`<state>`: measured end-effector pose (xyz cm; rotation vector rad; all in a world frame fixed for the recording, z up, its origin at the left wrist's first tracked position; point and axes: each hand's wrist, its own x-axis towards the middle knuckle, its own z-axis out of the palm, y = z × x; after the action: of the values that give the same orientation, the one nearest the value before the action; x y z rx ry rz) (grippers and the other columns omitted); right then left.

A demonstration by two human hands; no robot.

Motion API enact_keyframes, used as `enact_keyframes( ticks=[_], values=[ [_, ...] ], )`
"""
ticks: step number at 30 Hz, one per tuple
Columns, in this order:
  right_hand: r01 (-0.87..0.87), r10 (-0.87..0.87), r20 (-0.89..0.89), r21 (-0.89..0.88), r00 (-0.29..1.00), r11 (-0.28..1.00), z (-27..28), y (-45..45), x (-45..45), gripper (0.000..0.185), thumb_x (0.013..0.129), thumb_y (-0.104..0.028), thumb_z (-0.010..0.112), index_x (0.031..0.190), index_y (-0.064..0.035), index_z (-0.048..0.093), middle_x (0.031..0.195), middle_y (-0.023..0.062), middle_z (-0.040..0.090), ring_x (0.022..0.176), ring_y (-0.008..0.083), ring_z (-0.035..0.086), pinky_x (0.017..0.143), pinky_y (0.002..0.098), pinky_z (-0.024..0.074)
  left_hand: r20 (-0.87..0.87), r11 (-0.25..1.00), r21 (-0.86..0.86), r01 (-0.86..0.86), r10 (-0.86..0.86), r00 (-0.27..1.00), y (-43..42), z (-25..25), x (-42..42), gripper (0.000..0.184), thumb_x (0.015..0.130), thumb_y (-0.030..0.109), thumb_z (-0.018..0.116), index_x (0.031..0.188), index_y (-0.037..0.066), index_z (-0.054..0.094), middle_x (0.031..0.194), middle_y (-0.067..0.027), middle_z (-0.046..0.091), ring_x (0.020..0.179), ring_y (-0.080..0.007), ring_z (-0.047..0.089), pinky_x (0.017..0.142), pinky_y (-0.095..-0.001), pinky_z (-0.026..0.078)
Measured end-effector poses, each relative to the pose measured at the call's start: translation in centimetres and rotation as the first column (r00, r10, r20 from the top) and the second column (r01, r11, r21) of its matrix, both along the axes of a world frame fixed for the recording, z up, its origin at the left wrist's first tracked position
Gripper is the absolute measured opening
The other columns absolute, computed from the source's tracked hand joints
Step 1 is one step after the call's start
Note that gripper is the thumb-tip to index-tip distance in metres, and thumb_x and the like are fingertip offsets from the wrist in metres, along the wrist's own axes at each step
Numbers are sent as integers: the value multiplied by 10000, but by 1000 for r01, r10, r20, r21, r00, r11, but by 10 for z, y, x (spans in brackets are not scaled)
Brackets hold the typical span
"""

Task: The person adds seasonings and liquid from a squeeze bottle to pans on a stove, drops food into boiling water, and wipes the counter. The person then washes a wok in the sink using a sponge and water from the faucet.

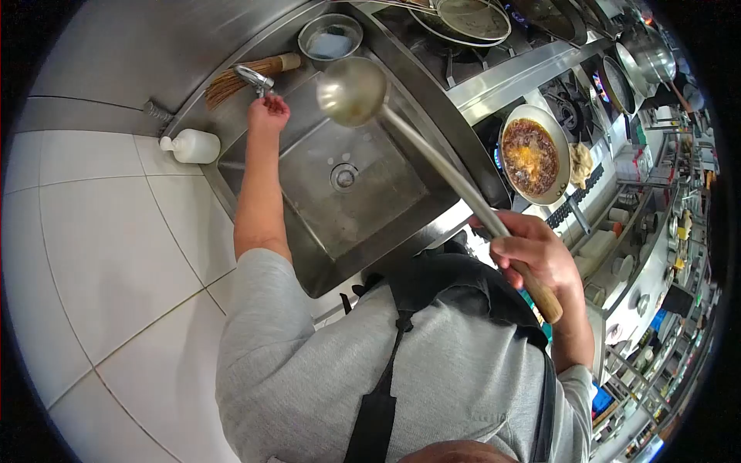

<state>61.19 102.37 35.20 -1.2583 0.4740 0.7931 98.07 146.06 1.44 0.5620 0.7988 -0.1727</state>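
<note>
My right hand [536, 251] is wrapped round the wooden handle of a large metal ladle [444, 166]. The ladle's round bowl hangs over the back part of a stainless steel sink [370, 204]. At the sink's far left side, my left hand [268, 113] has its fingers curled at the end of a chrome tap [253, 77]; the hand partly hides the tap. A straw brush [274, 65] lies behind the tap. Beside it sits a metal bowl [330, 37] with something pale blue in it.
Right of the sink, a frying pan [535, 154] of bubbling dark brown and orange food stands over a lit burner. Another pan [463, 19] sits on the back stove. A white bottle [191, 146] stands left of the sink. Shelves [629, 255] with kitchenware run along the right.
</note>
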Motion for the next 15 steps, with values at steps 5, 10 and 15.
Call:
enact_keyframes(
  ticks=[5, 10, 15],
  values=[
    [-43, 47, -21, 146, 999, 988, -6, 43, 34, 401, 971, -109, 595, 1335, 52, 553, 723, -2, 541, 473, 86, 527, 430, 228, 423, 5, 956, -295, -13, 15, 1000, 40, -5, 17, 341, 1021, 213, 365, 820, 72, 602, 624, -49, 546, 606, -213, 566, 655, -389, 509],
    [-37, 43, -16, 279, 999, 959, 3, 69, 51, 352, 995, -148, 596, 1279, 58, 571, 749, -6, 534, 493, 83, 518, 444, 236, 421, 20, 983, -138, -117, 121, 992, 2, 68, -34, 323, 1034, 263, 445, 882, 26, 603, 840, -90, 658, 826, -232, 649, 795, -461, 554],
    [18, 13, -94, 327, 996, 945, 7, 79, 55, 287, 1010, -154, 584, 1220, 41, 598, 767, -4, 538, 524, 84, 512, 469, 250, 428, 66, 999, 42, -14, 11, 998, 28, 47, -41, 192, 1004, 233, 545, 951, 63, 616, 928, -63, 668, 880, -204, 648, 795, -424, 539]
  ],
)
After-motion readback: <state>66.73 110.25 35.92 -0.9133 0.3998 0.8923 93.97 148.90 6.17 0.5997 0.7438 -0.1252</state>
